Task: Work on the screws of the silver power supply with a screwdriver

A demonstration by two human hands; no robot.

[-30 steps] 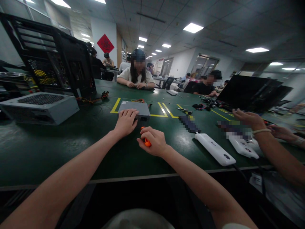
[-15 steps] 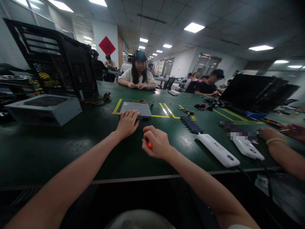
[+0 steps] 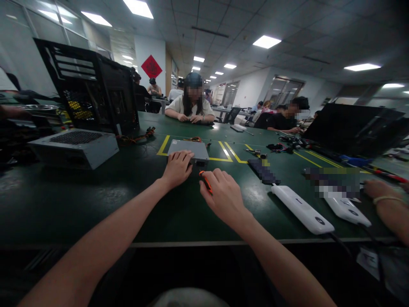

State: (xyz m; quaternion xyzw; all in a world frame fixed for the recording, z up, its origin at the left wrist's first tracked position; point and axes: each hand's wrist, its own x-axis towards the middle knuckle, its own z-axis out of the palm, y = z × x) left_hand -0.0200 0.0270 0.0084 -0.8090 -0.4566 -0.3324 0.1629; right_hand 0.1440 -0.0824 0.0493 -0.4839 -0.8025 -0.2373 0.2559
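Note:
A flat grey power supply unit (image 3: pixel 191 148) lies on the green table in front of me, its cables bunched at its far side. My left hand (image 3: pixel 178 168) holds it by the near edge, fingers over the top and thumb towards the front face. In my right hand (image 3: pixel 222 187) is a screwdriver (image 3: pixel 207 183) with an orange and black handle. Fingers wrap round the handle, and its front end points at the unit's near face, close to the socket. Too small to make out is whether the tip touches the unit.
A larger power supply (image 3: pixel 75 147) and an open black computer case (image 3: pixel 92 89) stand at the left. White power banks (image 3: pixel 302 209) lie right, near a co-worker's arm (image 3: pixel 388 202). A person (image 3: pixel 191 102) sits opposite. A black panel (image 3: pixel 354 130) stands far right.
The view has shifted slightly, so the scene sits further right and lower. My right hand's fingers have loosened and stretched along the screwdriver handle. My left hand stays on the power supply unit.

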